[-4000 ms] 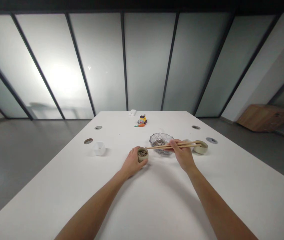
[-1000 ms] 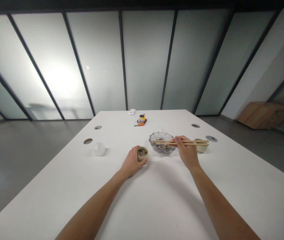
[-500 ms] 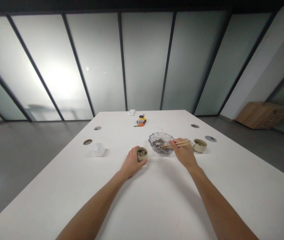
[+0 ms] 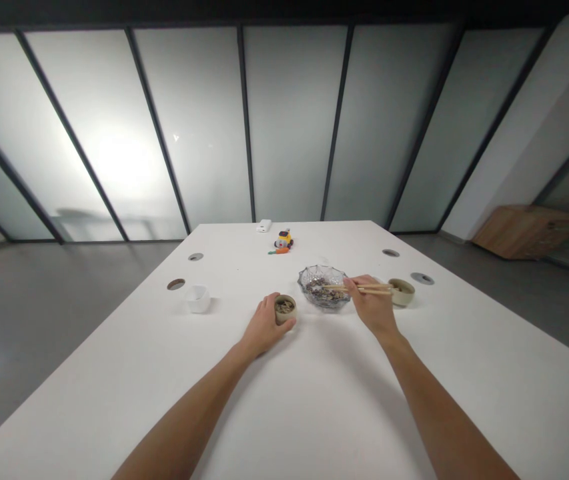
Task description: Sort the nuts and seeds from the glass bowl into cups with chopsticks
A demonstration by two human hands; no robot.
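My left hand [image 4: 267, 323] is wrapped round a small beige cup [image 4: 287, 318] standing on the table, which holds what look like sunflower seeds [image 4: 285, 307]. In my right hand [image 4: 370, 303] is a pair of chopsticks [image 4: 374, 289], held almost level. Their tips reach into a clear, scalloped glass bowl [image 4: 325, 308] with a layer of similar seeds in it. Whether the tips grip a seed is too small to tell. A second beige cup [image 4: 402, 300], with a little in it, stands just beyond the right hand, near the chopsticks' rear ends.
A white translucent cup [image 4: 198, 300] stands to the left on the white table [image 4: 284, 400]. Farther back are a yellow toy car [image 4: 284, 239], an orange carrot-shaped object [image 4: 279, 251] and a white box-like device [image 4: 264, 226]. Round cable holes [image 4: 176, 284] line both sides.
The chopsticks went from the left-hand cup's rim back to the glass bowl, dipped steeply among the seeds, and are now flatter. My left hand stays on its cup.
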